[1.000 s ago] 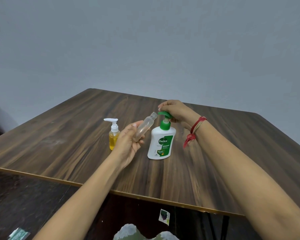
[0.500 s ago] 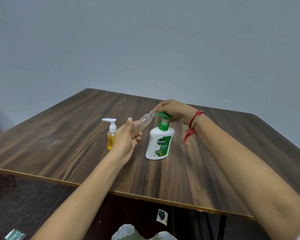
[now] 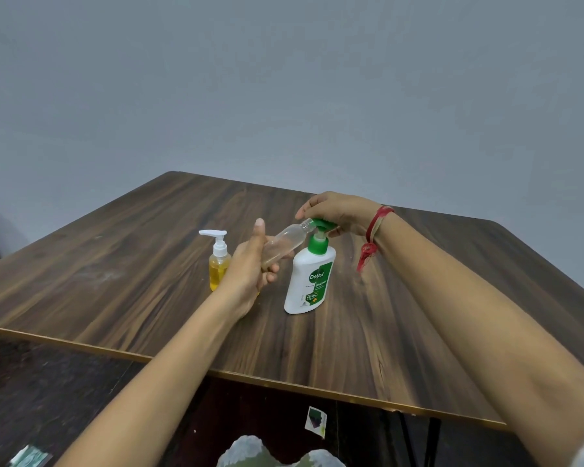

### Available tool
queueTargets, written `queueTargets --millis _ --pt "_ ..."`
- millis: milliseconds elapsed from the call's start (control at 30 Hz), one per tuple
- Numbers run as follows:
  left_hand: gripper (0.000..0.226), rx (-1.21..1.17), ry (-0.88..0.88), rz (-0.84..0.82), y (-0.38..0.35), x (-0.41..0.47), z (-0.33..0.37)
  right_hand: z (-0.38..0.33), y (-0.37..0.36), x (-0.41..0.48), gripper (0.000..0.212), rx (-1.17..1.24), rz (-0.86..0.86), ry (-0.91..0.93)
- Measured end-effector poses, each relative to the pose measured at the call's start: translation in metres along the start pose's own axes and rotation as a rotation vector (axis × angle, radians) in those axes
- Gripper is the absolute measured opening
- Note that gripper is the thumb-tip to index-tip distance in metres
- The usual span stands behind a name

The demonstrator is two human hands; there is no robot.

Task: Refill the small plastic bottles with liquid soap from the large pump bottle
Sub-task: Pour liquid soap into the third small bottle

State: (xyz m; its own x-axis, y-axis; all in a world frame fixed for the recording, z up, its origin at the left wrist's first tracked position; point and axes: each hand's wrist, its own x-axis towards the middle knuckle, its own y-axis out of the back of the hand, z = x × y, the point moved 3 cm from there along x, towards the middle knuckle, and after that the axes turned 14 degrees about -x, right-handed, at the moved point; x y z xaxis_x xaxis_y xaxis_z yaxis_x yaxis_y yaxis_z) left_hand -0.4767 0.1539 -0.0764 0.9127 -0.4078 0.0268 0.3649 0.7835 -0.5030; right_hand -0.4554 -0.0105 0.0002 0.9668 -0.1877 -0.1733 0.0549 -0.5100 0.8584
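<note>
While our left hand (image 3: pixel 250 267) wraps its fingers round the clear bottle (image 3: pixel 285 242), thumb sticking up, we hold it tilted above the worktop (image 3: pixel 115 281) with its open mouth right at the green nozzle of the pump bottle (image 3: pixel 309 281). Our right hand (image 3: pixel 338 212) curls over the pump head, thumb beneath it. The pump bottle stands upright (opaque white, so its fill is hidden). We cannot tell how much soap the clear bottle holds. Just left of our left hand stands a yellow bottle (image 3: pixel 219 264), mostly full of yellow liquid, white pump on top.
</note>
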Motion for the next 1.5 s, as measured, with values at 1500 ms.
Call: queueTargets --millis 1500 --pt "0.033 -0.197 0.297 -0.002 -0.006 -0.019 -0.01 -0.002 -0.026 -0.014 0.032 -0.132 -0.21 -0.071"
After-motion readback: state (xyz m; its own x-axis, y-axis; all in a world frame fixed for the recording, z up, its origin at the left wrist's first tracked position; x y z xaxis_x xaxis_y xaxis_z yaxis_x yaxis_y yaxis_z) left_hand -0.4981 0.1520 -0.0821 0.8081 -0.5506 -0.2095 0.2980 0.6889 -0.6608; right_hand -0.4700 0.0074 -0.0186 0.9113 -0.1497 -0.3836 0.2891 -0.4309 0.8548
